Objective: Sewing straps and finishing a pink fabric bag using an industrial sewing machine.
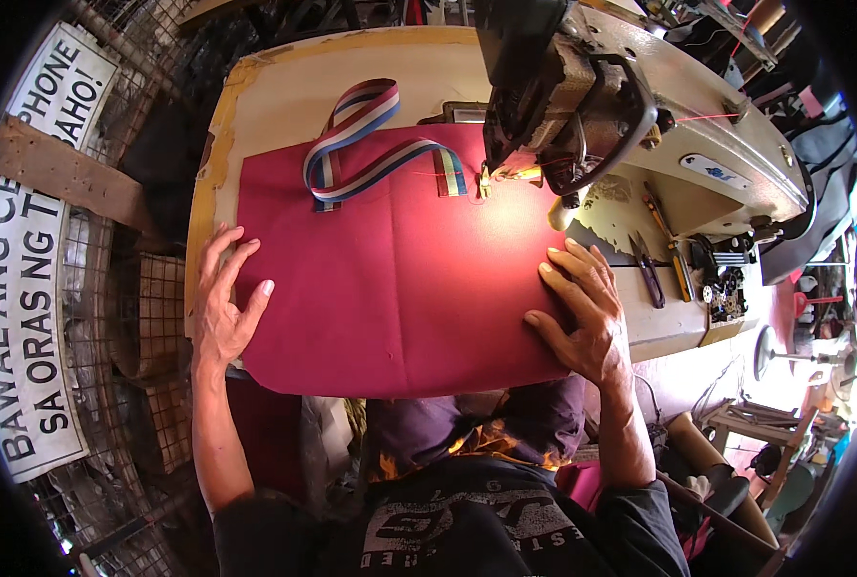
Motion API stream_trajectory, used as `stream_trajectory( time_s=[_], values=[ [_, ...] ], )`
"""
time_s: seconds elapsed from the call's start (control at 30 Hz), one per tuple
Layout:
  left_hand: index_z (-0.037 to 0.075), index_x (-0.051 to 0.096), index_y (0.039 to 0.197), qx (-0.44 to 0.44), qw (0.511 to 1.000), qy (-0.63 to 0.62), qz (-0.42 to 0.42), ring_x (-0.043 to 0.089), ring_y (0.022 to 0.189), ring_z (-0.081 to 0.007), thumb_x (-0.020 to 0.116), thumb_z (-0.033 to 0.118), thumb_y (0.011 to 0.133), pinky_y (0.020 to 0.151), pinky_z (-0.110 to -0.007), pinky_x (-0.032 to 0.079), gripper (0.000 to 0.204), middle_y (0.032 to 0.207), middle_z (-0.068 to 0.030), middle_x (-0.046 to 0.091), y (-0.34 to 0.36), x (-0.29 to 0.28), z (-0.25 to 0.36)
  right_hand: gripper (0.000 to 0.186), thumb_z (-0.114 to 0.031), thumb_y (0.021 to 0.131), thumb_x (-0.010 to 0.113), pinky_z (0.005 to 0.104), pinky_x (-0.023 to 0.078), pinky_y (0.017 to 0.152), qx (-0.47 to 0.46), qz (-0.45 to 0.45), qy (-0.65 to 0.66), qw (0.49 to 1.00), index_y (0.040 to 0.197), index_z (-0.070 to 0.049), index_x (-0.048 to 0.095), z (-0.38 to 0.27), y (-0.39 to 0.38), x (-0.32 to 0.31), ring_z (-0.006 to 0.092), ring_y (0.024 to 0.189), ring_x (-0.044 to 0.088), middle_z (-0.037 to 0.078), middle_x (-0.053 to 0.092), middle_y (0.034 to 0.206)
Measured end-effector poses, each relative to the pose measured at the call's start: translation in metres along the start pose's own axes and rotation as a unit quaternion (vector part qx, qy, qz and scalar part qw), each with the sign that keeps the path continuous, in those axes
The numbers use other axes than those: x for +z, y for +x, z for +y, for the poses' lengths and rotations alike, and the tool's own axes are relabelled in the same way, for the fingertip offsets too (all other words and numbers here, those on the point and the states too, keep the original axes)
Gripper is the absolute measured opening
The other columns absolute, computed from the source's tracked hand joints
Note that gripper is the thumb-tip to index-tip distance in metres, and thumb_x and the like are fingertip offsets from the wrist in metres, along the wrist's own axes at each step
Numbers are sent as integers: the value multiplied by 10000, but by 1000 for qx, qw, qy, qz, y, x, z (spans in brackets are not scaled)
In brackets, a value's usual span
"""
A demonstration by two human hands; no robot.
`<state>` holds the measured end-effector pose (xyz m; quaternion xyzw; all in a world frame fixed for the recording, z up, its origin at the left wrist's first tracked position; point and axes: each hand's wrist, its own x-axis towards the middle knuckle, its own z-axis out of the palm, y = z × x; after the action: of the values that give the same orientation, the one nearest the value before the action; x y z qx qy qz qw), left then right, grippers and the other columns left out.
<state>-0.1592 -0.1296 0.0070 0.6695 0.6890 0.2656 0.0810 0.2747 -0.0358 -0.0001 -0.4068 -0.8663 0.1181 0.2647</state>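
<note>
A dark red sheet of fabric [352, 279] lies spread over the sewing table, its near edge hanging toward my lap. My left hand [226, 298] rests at its left edge, fingers apart. At the right edge my right hand [582, 313] lies on the cloth with its fingers spread. A striped ribbon [352, 130] in red, white and blue loops across the far part of the fabric. One end of it lies just left of the presser foot [485, 181]. Above stands the sewing machine [659, 106], its lamp lighting the cloth near my right hand.
Right of the fabric lie scissors [648, 271] and a screwdriver [681, 269], beside a tray of small metal parts [727, 288]. A wire mesh [164, 317] and a white sign [29, 317] stand on the left. A fan [770, 354] is at the far right.
</note>
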Motion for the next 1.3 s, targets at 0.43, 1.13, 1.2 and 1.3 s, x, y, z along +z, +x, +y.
stream_trajectory(
  time_s=[0.43, 1.13, 1.2, 1.3],
  values=[
    [10, 692, 1057, 226, 973, -42, 5, 615, 961, -285, 766, 81, 818, 868, -407, 531, 260, 1023, -105, 622, 65, 47, 130, 477, -206, 726, 856, 547, 362, 1156, 6, 12, 6, 1000, 1147, -38, 708, -3, 3, -1, 374, 1315, 542, 150, 646, 1291],
    [-3, 634, 1218, 273, 931, 240, -23, 527, 1120, -298, 666, 256, 893, 954, -435, 421, 417, 1184, -150, 582, 113, 113, 159, 494, -323, 802, 813, 535, 332, 1174, -2, 13, 1, 1000, 1191, -48, 680, -1, -1, -1, 337, 1318, 523, 122, 625, 1294],
    [-57, 636, 1215, 310, 922, 230, 34, 535, 1103, -311, 630, 224, 858, 965, -446, 417, 454, 1127, -179, 621, 127, 116, 147, 490, -320, 804, 812, 535, 336, 1171, -5, 15, 2, 1000, 1189, -48, 679, -1, -1, -1, 339, 1312, 527, 124, 627, 1288],
    [-32, 646, 1246, 285, 930, 234, 0, 530, 1152, -323, 618, 211, 844, 998, -457, 411, 471, 1184, -195, 612, 141, 116, 142, 496, -313, 795, 817, 536, 341, 1166, -6, 13, 5, 1000, 1189, -47, 677, 0, -1, 2, 341, 1309, 531, 125, 630, 1284]
  ],
)
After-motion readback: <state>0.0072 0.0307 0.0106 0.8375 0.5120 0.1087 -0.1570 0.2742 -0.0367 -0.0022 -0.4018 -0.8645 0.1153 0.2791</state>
